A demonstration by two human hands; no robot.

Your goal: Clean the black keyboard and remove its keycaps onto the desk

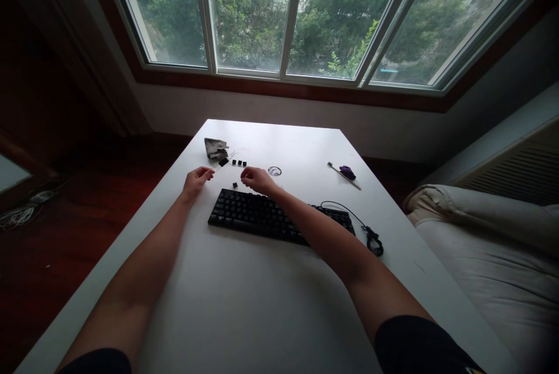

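My left hand [197,182] is pinched closed on a wire keycap puller [223,162], a black piece with thin wires at its ends. The puller points away from me, over the table. Closed fingers also show on my right hand [257,180], just above the keyboard's back edge; whether anything is between them is hidden. A small dark keycap [234,185] sits just left of those fingertips. Behind it stand three black keycaps [239,163] in a row. The black keyboard [248,211] lies in front, partly covered by my right forearm.
A grey cloth [215,148] lies at the table's back left. Near the middle is a round item [275,171] with a dark rim. A brush [345,176] and a purple bundle [347,172] are at the right. The coiled cable [374,240] rests beside the keyboard.
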